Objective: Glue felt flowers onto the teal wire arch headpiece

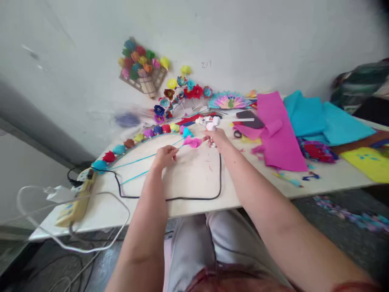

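My left hand (166, 156) pinches a thin turquoise cord (138, 164) over the table. Wrapped in my right hand (216, 140) is a white glue gun (212, 121), a pale glue stick (240, 120) jutting from its back toward the right. A pink paper flower (192, 141) lies between my hands, close to the gun's front; whether it is attached to the cord I cannot tell. Along the same cord, curving away to the left, runs a row of colourful paper flowers, among them a red one (108, 157) and a turquoise one (99, 165).
A black cable (188, 198) loops across the table to a power strip (88, 190) on the left. Pink crepe paper (281, 134) and blue crepe paper (306, 117) lie right, near a dark flat object (252, 119). Paper flowers (197, 91) stand by the wall.
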Tool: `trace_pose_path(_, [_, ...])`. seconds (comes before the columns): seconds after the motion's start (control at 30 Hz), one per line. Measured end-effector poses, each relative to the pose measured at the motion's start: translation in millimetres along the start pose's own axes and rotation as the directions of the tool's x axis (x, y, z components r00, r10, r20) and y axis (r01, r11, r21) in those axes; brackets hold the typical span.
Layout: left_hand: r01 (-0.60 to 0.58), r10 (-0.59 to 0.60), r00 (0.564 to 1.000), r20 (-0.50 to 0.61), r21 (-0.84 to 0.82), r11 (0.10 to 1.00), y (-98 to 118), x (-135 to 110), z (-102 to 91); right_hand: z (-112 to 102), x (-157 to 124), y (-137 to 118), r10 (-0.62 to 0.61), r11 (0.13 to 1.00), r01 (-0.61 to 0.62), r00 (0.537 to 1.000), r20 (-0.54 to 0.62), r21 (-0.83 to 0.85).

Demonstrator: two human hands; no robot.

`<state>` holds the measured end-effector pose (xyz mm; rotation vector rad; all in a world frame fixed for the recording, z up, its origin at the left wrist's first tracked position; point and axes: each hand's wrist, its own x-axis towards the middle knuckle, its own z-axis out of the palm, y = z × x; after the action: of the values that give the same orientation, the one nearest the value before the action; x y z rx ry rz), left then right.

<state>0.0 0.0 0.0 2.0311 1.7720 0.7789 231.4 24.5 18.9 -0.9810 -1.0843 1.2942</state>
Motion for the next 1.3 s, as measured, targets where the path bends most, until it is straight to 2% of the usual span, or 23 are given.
trace_pose_path(0.27, [0.083, -0.074, 0.996, -0.055, 0.206, 0.975, 7.4, -1.1, 1.0, -4.2, -4.7, -2.1, -0.023, 0.997, 0.026, 0.998, 0.052, -0.073])
trace_pose_path(0.5, [0.109, -0.093, 0.993, -0.069, 0.296, 0.949, 10.0, -2.0, 0.2, -3.8, -7.0, -3.7, -0.050, 0.987, 0.069, 0.991, 0.125, -0.146])
trace_pose_path(0.73, [0.109, -0.087, 0.993, -0.079, 0.348, 0.931, 13.6, -3.3, 0.9, -5.6, -10.6, -7.4, -0.051, 0.962, 0.107, 0.975, 0.218, -0.252])
trace_pose_path(0.97, [0.153, -0.094, 0.982, -0.163, 0.400, 0.904, 14.2, -3.8, 2.7, -9.9, -11.5, -8.6, 0.003, 0.935, 0.106, 0.952, 0.306, -0.340])
trace_pose_path(1.3, [0.213, -0.112, 0.961, -0.253, 0.422, 0.881, 14.5, -3.6, 4.0, -8.2, -14.0, -10.1, 0.043, 0.886, 0.110, 0.949, 0.314, -0.451])
